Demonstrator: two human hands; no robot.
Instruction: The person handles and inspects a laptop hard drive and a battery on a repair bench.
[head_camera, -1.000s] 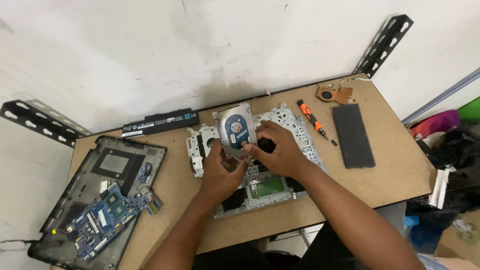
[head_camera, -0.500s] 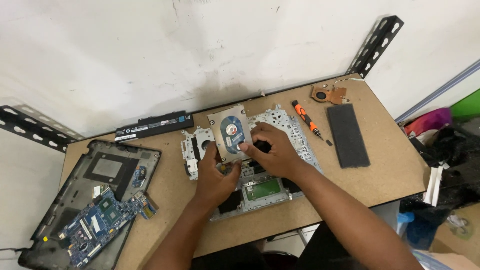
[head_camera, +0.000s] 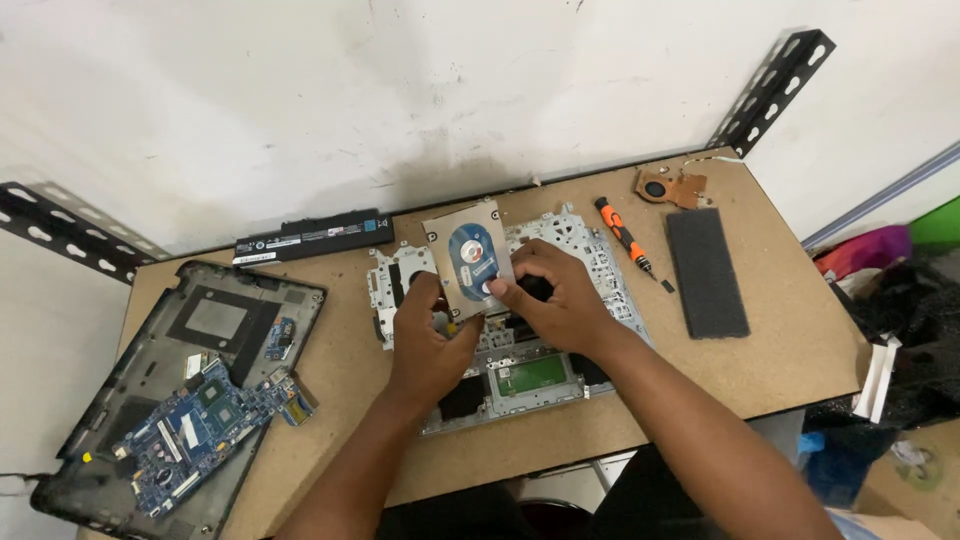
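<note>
Left hand (head_camera: 428, 345): your fingers are closed on the lower left edge of the hard drive (head_camera: 470, 262).
Right hand (head_camera: 556, 298): it pinches the drive's lower right edge.
Hard drive: tilted, held above the silver laptop frame (head_camera: 580, 250).

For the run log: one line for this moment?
left hand: on hard drive | right hand: on hard drive | under: laptop frame

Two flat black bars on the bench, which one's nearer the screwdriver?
The plain dark slab right of the orange-handled screwdriver. The other, the labelled battery pack, lies by the wall, left of both hands.
</note>
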